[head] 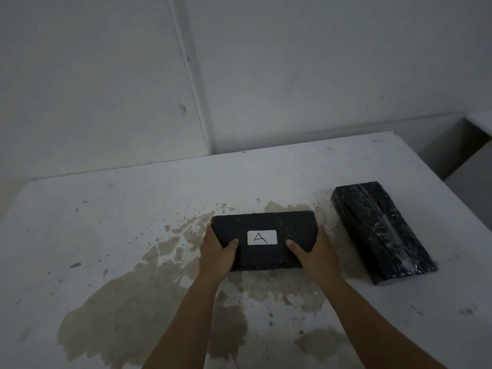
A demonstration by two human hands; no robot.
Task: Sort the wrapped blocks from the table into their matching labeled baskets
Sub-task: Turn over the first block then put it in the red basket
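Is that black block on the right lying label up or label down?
No label shows. The right block lies flat on the table with only taped wrap seams facing up; whether a label is underneath, I cannot tell.

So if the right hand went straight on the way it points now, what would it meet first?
The right hand points up and slightly left, already gripping the block labeled A. It would press into that block first; beyond lie only bare table and the wall, though depth is unclear.

- The desk [106, 222] lies bare to the left and far side — wide room to pass there.
- On the right a second wrapped block [380, 230] lies near, blocking that way.
- The wall [292, 62] closes off the far edge.
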